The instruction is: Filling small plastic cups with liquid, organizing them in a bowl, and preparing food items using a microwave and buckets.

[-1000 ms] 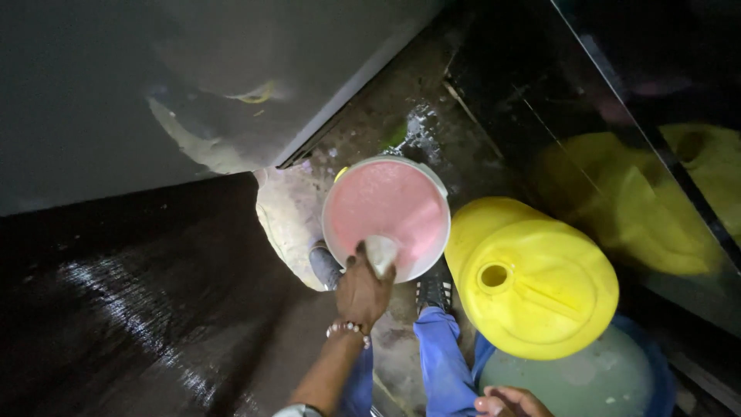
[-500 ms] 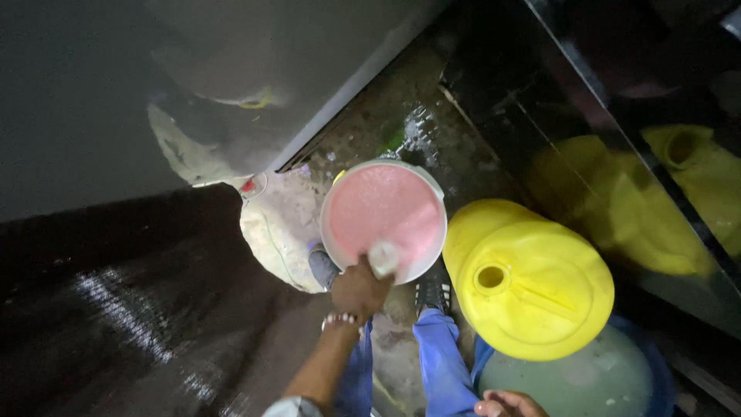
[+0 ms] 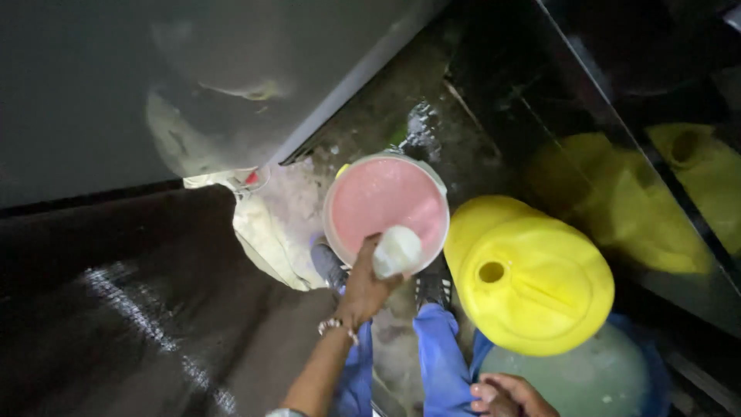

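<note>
Left hand (image 3: 364, 287) grips small whitish cup (image 3: 397, 251) over near rim of white bucket (image 3: 386, 216), full of foamy pink liquid. Right hand (image 3: 505, 395) rests half-curled on green drum (image 3: 587, 378); holds nothing.

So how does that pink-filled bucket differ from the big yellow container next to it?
The white bucket stands open, showing pink liquid, while the yellow container is closed over but for a small round hole. The bucket looks smaller; the yellow container is wider. The left hand holds a small white cup over the bucket's rim; no hand touches the yellow container, and the right hand rests lower, by a greenish tub. Both are round and stand on the floor.
</note>
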